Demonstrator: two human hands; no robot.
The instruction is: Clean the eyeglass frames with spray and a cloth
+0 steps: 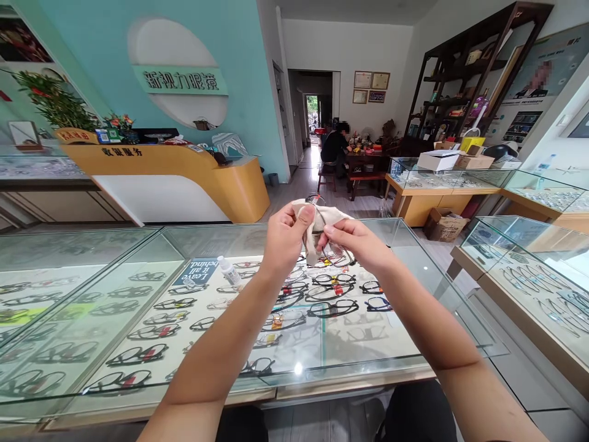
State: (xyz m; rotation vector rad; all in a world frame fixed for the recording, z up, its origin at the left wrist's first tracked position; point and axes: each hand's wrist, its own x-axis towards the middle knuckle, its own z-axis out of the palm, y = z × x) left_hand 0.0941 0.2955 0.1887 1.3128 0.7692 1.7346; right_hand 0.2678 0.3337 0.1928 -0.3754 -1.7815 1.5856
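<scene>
Above the glass display case, my left hand (289,232) is closed on a cream cloth (311,248), its thumb pressing the cloth against a dark-framed pair of glasses (317,215). My right hand (352,239) pinches a thin dark part of the same glasses between thumb and fingers, close beside the cloth. Part of the frame is hidden by the cloth and the fingers. A small white bottle (229,272) stands on the glass top to the left of my hands.
Rows of glasses (332,308) lie inside the display case (294,380). Another glass case (534,264) stands at the right. Further back are a yellow and white counter (239,187), boxes (439,161) on a case, and a seated person (335,147) at a dark table.
</scene>
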